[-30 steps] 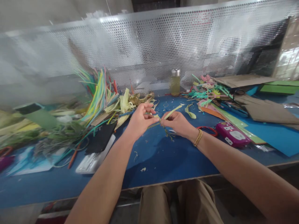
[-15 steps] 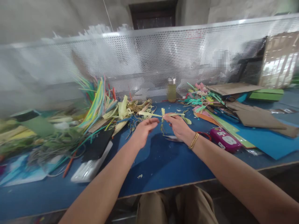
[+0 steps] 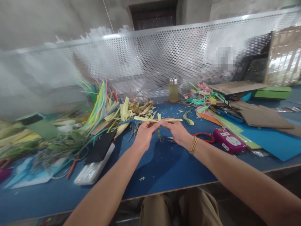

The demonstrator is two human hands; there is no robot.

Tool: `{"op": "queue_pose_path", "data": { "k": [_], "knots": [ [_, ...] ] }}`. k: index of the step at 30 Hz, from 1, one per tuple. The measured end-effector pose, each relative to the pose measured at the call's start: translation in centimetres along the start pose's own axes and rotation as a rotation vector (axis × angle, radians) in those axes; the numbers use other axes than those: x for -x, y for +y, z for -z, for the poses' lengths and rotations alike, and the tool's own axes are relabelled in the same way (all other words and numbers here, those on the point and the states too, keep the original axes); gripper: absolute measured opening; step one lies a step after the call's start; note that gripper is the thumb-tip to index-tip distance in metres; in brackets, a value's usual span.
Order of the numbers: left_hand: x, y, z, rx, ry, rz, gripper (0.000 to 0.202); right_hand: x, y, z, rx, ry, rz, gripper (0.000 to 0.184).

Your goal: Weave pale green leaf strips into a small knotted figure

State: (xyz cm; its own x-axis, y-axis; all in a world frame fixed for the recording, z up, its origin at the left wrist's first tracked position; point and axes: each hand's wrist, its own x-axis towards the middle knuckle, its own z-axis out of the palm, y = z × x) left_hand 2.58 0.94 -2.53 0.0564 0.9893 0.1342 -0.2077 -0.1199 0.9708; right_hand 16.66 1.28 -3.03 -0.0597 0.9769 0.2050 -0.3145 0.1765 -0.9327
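Both hands meet over the middle of the blue table, pinching a cross-shaped piece of pale yellow-green corn husk strips (image 3: 143,119). My left hand (image 3: 144,134) has its thumb and fingertips closed on the piece near its centre. From the other side my right hand (image 3: 178,131), with a gold bracelet (image 3: 194,145) at the wrist, pinches it close by. Strip ends stick out left, right and upward, and a thin greenish strand hangs below. Fingertips cover the crossing point. Partly under my right hand lie scissors with red handles (image 3: 213,137). A loose husk piece (image 3: 188,118) lies beyond that hand.
On the left are a bundle of coloured stems (image 3: 100,100), corn husks (image 3: 124,110) and a dark phone-like slab (image 3: 100,147) on a white case. To the right sit a purple box-shaped device (image 3: 229,140), cardboard (image 3: 265,114) and blue sheets. A jar (image 3: 173,91) stands behind.
My left hand has come in from the left and closed on the husk piece beside my right hand. The piece has moved slightly left and down.
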Motion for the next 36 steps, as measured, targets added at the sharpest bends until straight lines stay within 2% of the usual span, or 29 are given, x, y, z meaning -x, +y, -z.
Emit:
{"op": "queue_pose_path", "data": {
  "k": [4, 11, 15, 19, 21, 22, 25, 28, 31, 36],
  "knots": [
    [-0.2, -0.2, 0.2, 0.02, 0.047, -0.006, 0.024, 0.2, 0.0, -0.1, 0.008, 0.006, 0.023, 0.027],
    [-0.1, 0.8, 0.2, 0.072, 0.071, 0.113, 0.028, 0.4, -0.2, -0.2, 0.03, -0.036, 0.083, 0.028],
    [-0.2, 1.1, 0.4, 0.093, 0.09, 0.15, 0.029, 0.1, -0.6, 0.2, 0.032, -0.014, 0.088, 0.033],
    [-0.5, 1.0, 0.7, 0.042, 0.095, 0.16, 0.028, -1.0, -1.5, 1.7, -0.025, 0.127, 0.041, 0.043],
    [-0.6, 0.8, 0.9, -0.066, 0.094, 0.123, 0.026, -1.4, -2.0, 2.6, 0.031, 0.248, 0.105, 0.048],
    [-0.5, 0.7, 0.9, -0.13, 0.089, 0.095, 0.025, -1.6, -2.3, 2.9, 0.12, 0.268, 0.165, 0.046],
    [-0.3, 0.7, 0.8, -0.29, 0.048, 0.005, 0.025, -1.5, -2.6, 3.2, 0.496, 0.145, 0.265, 0.033],
    [0.1, 0.8, 0.6, -0.367, -0.017, -0.031, 0.028, -1.0, -2.2, 2.8, 0.725, -0.034, 0.256, 0.023],
    [0.3, 0.8, 0.5, -0.38, -0.064, 0.001, 0.031, -0.8, -1.9, 2.5, 0.758, -0.082, 0.238, 0.022],
    [0.1, 0.6, 0.5, -0.278, -0.029, 0.118, 0.042, -0.9, -2.2, 2.4, 0.601, 0.005, 0.16, 0.03]
  ]
}}
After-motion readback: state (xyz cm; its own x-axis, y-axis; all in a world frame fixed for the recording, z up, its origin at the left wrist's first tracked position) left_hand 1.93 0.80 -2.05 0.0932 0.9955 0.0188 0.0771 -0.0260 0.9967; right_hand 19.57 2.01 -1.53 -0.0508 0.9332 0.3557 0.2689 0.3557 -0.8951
